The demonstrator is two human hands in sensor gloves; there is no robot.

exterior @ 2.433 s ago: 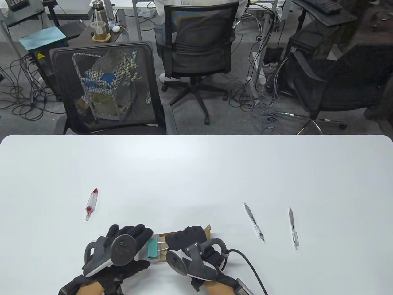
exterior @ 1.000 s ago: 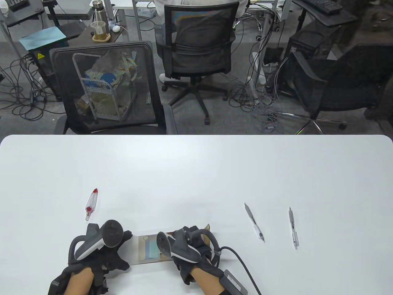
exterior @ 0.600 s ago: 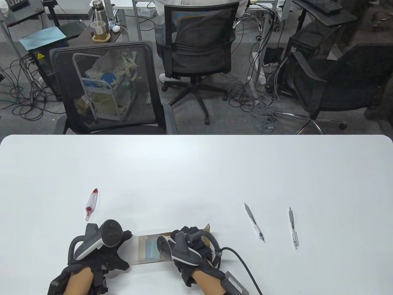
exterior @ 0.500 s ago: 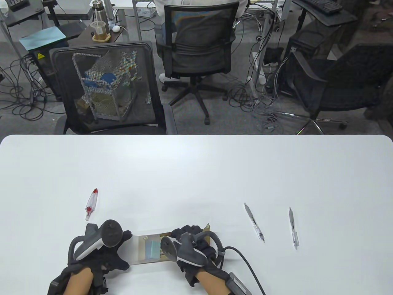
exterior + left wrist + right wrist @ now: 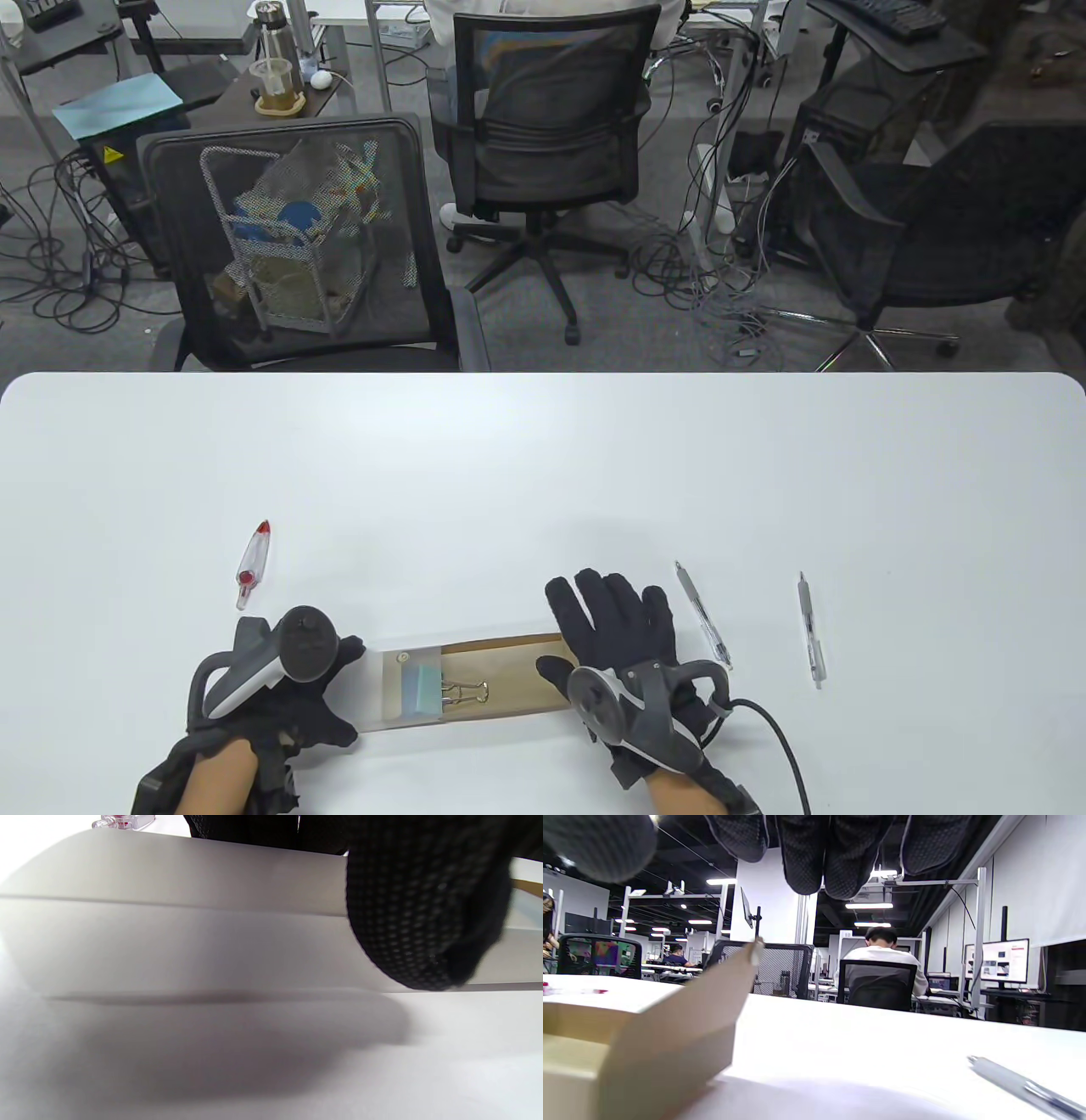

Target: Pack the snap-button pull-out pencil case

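Observation:
The pencil case lies at the table's front: a translucent sleeve (image 5: 399, 689) with a brown card drawer (image 5: 517, 675) pulled out to the right. A teal binder clip (image 5: 422, 688) with gold handles lies in the drawer at the sleeve's mouth. My left hand (image 5: 335, 688) grips the sleeve's left end; in the left wrist view a gloved finger (image 5: 424, 921) lies over the sleeve (image 5: 169, 925). My right hand (image 5: 607, 611) is open and empty, fingers spread, over the drawer's right end. The right wrist view shows the drawer's raised end flap (image 5: 704, 1018).
Two clear pens (image 5: 702, 615) (image 5: 810, 630) lie right of my right hand; one shows in the right wrist view (image 5: 1022, 1082). A red-and-clear correction tape (image 5: 253, 564) lies above my left hand. A black cable (image 5: 780, 747) trails from my right wrist.
My right hand has lifted out of the drawer, moved right and spread open. The binder clip now lies uncovered in the drawer. My left hand has held still on the sleeve.

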